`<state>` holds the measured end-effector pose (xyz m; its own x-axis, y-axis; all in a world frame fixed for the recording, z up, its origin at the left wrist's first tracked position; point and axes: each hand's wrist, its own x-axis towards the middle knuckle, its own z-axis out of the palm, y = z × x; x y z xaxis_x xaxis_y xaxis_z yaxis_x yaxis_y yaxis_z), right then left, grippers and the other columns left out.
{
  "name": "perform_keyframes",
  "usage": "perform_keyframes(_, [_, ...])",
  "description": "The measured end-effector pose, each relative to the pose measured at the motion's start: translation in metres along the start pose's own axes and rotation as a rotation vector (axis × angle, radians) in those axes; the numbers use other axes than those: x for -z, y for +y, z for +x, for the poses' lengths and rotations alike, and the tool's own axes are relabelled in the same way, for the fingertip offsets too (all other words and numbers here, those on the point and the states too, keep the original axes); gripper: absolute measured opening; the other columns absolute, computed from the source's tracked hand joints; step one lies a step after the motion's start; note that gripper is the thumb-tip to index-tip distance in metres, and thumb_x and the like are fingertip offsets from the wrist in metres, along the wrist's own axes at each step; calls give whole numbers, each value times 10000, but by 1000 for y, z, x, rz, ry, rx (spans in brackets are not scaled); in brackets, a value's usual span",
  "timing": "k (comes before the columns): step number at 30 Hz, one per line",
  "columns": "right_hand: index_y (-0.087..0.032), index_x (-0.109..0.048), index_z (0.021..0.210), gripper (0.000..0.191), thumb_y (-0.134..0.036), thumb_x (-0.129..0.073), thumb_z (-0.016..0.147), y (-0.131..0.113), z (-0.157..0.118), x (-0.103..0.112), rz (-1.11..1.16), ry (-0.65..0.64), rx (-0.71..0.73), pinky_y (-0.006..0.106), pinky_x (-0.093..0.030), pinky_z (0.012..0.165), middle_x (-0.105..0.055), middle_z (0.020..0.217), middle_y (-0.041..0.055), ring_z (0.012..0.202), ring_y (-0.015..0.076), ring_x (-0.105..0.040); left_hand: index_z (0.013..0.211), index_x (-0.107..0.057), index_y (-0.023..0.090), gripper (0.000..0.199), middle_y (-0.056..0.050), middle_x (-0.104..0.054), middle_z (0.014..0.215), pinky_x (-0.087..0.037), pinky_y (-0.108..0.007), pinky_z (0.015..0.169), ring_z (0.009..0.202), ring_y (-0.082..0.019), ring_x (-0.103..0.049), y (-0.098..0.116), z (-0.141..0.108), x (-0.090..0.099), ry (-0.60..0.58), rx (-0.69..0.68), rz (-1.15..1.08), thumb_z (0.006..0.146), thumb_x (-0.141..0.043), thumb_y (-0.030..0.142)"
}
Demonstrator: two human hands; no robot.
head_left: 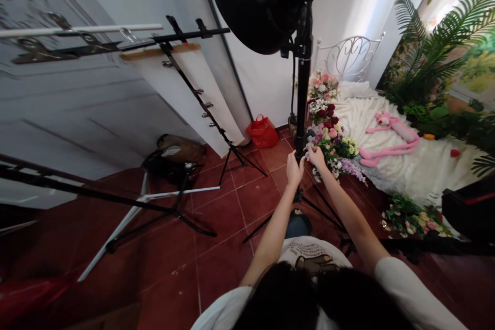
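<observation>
A black light stand (pixel 302 98) rises upright in front of me, with a large black studio light (pixel 270 0) on top. My left hand (pixel 294 167) is closed around the pole of the stand, low down near a collar. At the same height my right hand (pixel 315 157) pinches at the side of the pole, where a knob seems to sit; the fingers partly hide it. The stand's legs spread over the tiles below my hands. A dark cable hangs along the pole.
Left of me stand a clamped white backdrop (pixel 193 82) and several tripod legs on the red tile floor (pixel 220 216). A red bag (pixel 263 131) lies by the wall. Flowers (pixel 328 131) edge a white-draped bed (pixel 348 108) with a pink plush toy (pixel 398 129) at right.
</observation>
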<state>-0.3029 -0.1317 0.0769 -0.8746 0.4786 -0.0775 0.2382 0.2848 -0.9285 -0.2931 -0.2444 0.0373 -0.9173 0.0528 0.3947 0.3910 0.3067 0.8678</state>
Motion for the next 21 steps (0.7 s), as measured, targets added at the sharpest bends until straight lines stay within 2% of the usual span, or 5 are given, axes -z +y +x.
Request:
perform_keyframes(5, [-204, -499, 938, 294, -493, -448, 918, 51, -74, 30, 260, -193, -211, 162, -378, 387, -565, 493, -45, 372, 82, -477, 1257, -468, 180, 504, -154, -515, 1186, -379, -398, 1012, 1166, -253, -493, -10, -21, -6, 95, 69, 42, 880, -477, 514])
perform_keyframes(11, [-203, -533, 856, 240, -441, -548, 888, 135, -166, 100, 461, 101, -545, 183, -464, 408, -602, 519, -11, 407, 94, -549, 1218, -455, 100, 459, -206, -496, 1157, -410, -413, 966, 1055, -251, -550, -47, -88, -50, 122, 291, 87, 902, -438, 432])
perform_keyframes(14, [-203, -565, 824, 247, -444, -567, 879, 164, -205, 138, 593, 315, -613, 195, -478, 410, -608, 530, 5, 416, 101, -561, 1119, -506, 118, 394, -181, -532, 1072, -415, -405, 957, 1034, -248, -558, -46, -121, -91, -92, 288, 11, 883, -470, 430])
perform_keyframes(16, [-203, -581, 811, 227, -418, -570, 883, 178, -230, 159, 759, 462, -627, 196, -491, 425, -613, 546, 5, 426, 98, -568, 1034, -539, 143, 334, -152, -567, 1011, -406, -398, 969, 1036, -244, -559, -30, -141, -121, -285, 243, -72, 883, -466, 431])
perform_keyframes(21, [-180, -579, 804, 197, -247, -453, 939, 190, -284, 196, 1400, 713, -601, 137, -461, 443, -585, 527, -23, 432, 61, -556, 935, -585, 183, 307, -96, -647, 957, -431, -332, 917, 933, -189, -603, 48, -188, -191, -839, 124, -344, 921, -384, 414])
